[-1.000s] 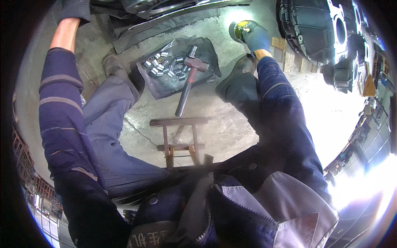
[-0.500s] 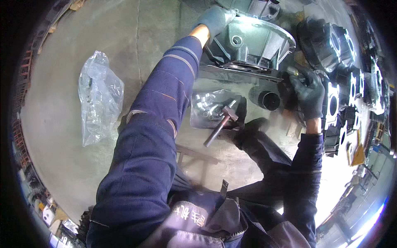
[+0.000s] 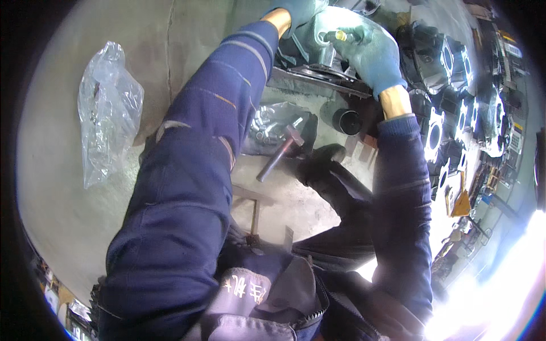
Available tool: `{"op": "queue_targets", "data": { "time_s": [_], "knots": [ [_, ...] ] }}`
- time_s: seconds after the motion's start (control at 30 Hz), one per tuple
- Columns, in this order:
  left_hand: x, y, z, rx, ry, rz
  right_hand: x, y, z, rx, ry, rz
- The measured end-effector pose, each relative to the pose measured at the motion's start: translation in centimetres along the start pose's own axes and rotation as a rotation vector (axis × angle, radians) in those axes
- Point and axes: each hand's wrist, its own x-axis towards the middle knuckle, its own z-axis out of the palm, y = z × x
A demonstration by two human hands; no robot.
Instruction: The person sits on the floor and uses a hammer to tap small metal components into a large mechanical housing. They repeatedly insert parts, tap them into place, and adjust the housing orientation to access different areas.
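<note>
In front of me stands a grey cast-metal housing (image 3: 326,55), partly hidden by my hands. My left hand (image 3: 304,12), in a blue-grey glove, holds its upper left rim; the top edge of the picture cuts off the fingers. My right hand (image 3: 375,54), gloved too, is closed on a small cylindrical fitting (image 3: 341,36) with a yellowish end. The fitting's end is right beside the round hole (image 3: 323,37) in the housing wall; whether it has entered cannot be told.
Nearer me lie a hammer (image 3: 280,154), a plastic bag of bolts (image 3: 267,128) and a black cylinder (image 3: 347,121). A clear plastic bag (image 3: 108,113) is on the floor at left. Several dark castings (image 3: 435,133) stand at right. My shoe (image 3: 324,162) is close to the hammer.
My right hand has moved up and left, from beside the housing to its hole, carrying the fitting. My left hand stays at the rim. The view has shifted slightly.
</note>
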Motion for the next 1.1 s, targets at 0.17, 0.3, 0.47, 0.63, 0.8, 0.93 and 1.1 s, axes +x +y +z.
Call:
{"op": "queue_targets", "data": {
  "time_s": [0.17,0.3,0.47,0.63,0.8,0.93,1.1],
  "knots": [
    [-0.6,1.1,-2.1,-0.086,-0.047,-0.060,0.7,0.9,1.5,-0.070,0.039,-0.065],
    [-0.9,1.2,-2.8,-0.093,-0.096,-0.060,1.1,0.5,1.6,-0.104,0.016,-0.030],
    [-0.7,1.1,-2.6,0.000,-0.109,0.012,1.3,-0.2,1.2,-0.045,-0.096,0.112],
    [-0.8,1.0,-2.8,0.040,-0.104,0.093,1.2,-0.2,1.7,-0.120,-0.068,0.040],
    [-1.5,1.8,-4.1,-0.156,-0.121,-0.114,1.3,-0.2,2.2,-0.203,-0.045,-0.015],
    [-2.1,2.6,-5.4,-0.259,-0.132,-0.195,1.5,-0.4,2.0,-0.203,-0.096,-0.031],
    [-2.7,3.1,-6.4,-0.357,-0.109,-0.323,1.6,-0.6,2.3,-0.235,-0.067,-0.052]
  ]
}}
